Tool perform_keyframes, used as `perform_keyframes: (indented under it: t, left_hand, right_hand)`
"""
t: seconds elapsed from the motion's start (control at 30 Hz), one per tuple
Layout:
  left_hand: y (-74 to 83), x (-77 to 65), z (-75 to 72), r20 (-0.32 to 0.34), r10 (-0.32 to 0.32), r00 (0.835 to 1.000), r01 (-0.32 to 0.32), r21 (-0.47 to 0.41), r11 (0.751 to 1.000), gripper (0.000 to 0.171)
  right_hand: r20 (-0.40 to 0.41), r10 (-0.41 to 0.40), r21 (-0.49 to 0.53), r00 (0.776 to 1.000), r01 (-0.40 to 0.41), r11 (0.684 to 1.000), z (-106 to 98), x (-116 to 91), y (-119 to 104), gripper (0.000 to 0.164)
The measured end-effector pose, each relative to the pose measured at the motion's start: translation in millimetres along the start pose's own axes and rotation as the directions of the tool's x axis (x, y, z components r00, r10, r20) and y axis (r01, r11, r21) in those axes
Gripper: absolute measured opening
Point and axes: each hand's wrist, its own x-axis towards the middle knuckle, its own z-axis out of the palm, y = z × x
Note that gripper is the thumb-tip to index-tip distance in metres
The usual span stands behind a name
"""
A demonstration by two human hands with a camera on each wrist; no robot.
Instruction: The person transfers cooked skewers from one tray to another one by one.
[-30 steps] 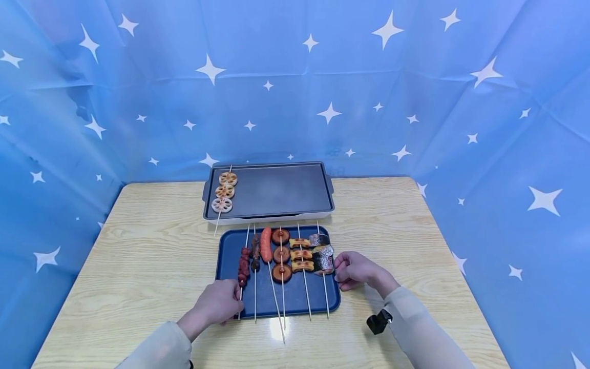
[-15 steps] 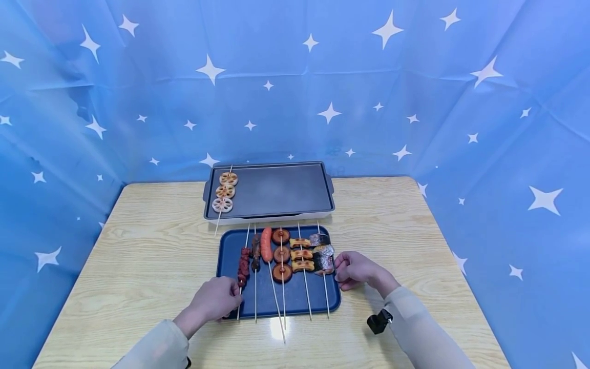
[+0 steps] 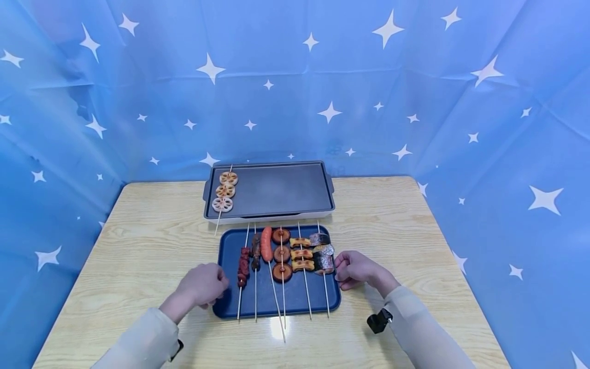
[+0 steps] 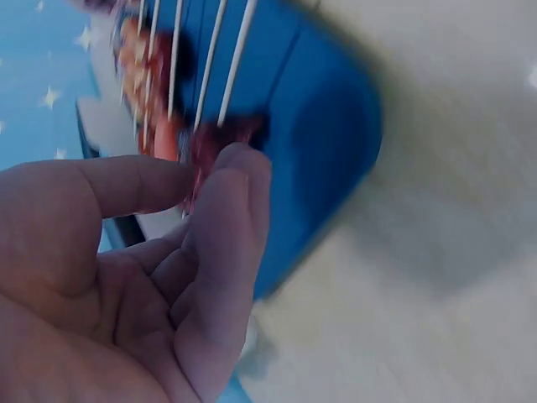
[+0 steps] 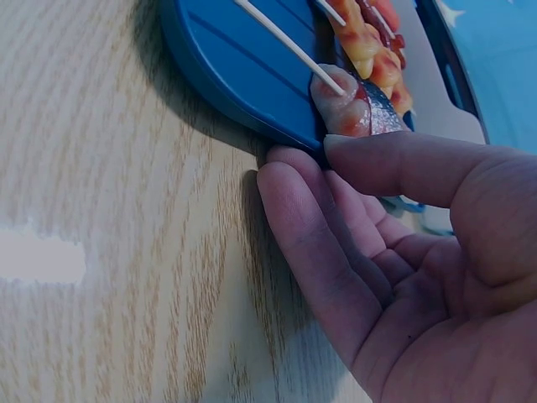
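A dark blue tray (image 3: 272, 302) on the table bears several skewers. From left to right they carry red meat chunks (image 3: 244, 266), a dark brown piece (image 3: 256, 252), a sausage (image 3: 266, 245), mushroom caps (image 3: 281, 254), browned yellow pieces (image 3: 301, 254) and dark-skinned fish slices (image 3: 323, 256). My left hand (image 3: 201, 285) is over the tray's left edge, its fingers loosely curled with nothing between them, left of the meat skewer. At the opposite edge my right hand (image 3: 358, 270) holds the rim, the thumb (image 5: 361, 159) at its top and fingers along its outer side.
Behind the tray stands a dark griddle (image 3: 276, 189) with a side handle at each end. A lotus root skewer (image 3: 225, 191) lies on its left part, the stick's end jutting over the front edge. A blue star-patterned curtain (image 3: 295, 102) encloses the wooden table (image 3: 152, 236).
My left hand has drawn away leftward from the stick of the meat skewer to the tray's left edge. The right hand keeps its place at the rim.
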Motion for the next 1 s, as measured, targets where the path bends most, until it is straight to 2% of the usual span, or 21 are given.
perform_keyframes:
  t: [0.1,0.23,0.4,0.53,0.77,0.8,0.87,1.0]
  left_hand:
    - [-7.1,7.4,-17.5,-0.051,-0.016,0.999,0.016,-0.001,1.0,0.018]
    - [-18.1,23.7,-32.8,-0.182,-0.03,0.983,0.027,-0.016,1.0,0.026]
    - [-21.9,42.3,-41.6,-0.294,-0.047,0.955,-0.001,-0.161,0.987,0.039]
    - [-17.4,51.0,-42.9,-0.322,-0.059,0.945,-0.029,-0.263,0.964,0.044]
    - [-10.7,63.1,-39.7,-0.324,-0.094,0.941,-0.021,-0.332,0.943,0.043]
    - [-10.5,65.1,-39.3,-0.312,-0.101,0.945,-0.02,-0.362,0.932,0.043]
    - [-10.5,69.0,-38.9,-0.266,-0.11,0.958,-0.025,-0.456,0.89,0.044]
    - [-12.7,76.3,-39.6,-0.149,-0.12,0.981,-0.004,-0.642,0.767,0.048]
  right_hand:
    - [-0.01,0.001,-0.008,1.0,-0.001,1.0,0,0,0,0.032]
    - [-0.013,0.001,-0.011,1.0,-0.001,1.0,0,-1,0,0.032]
    - [-0.011,-0.002,-0.007,1.0,0.002,1.0,0,0,1,0.031]
    - [-0.012,-0.013,-0.001,1.0,0.013,1.0,1,0,3,0.031]
    - [-0.007,-0.025,0.001,1.0,0.025,1.0,2,0,4,0.031]
    - [-0.01,-0.022,0.001,1.0,0.022,1.0,2,0,4,0.031]
    - [-0.013,-0.021,-0.002,1.0,0.021,1.0,3,-1,3,0.031]
    - [-0.021,-0.023,0.005,1.0,0.023,1.0,3,-1,4,0.031]
